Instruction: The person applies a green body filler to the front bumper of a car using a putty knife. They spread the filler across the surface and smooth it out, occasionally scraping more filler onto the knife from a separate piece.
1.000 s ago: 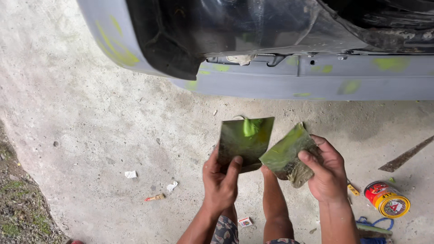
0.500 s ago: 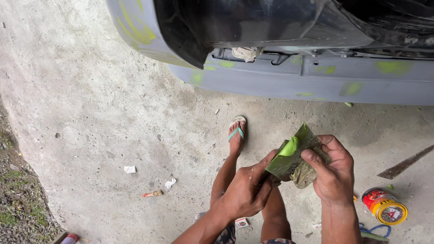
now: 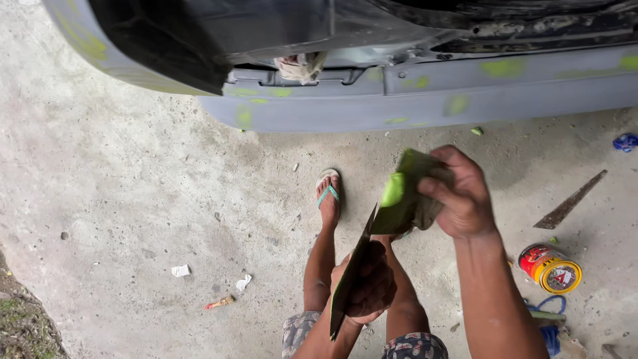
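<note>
green putty on board in right hand.

Single head-mounted view, looking steeply down from the person's standing height at the pale concrete floor. The grey, green-spotted car body panel spans the upper edge, facing the camera. Both hands and a sandalled foot below that panel lie close to the lens.

Right hand gripping a folded pad with green putty, left hand holding a dark board edge-on, grey car sill above, tin on concrete floor, sandalled foot
</note>
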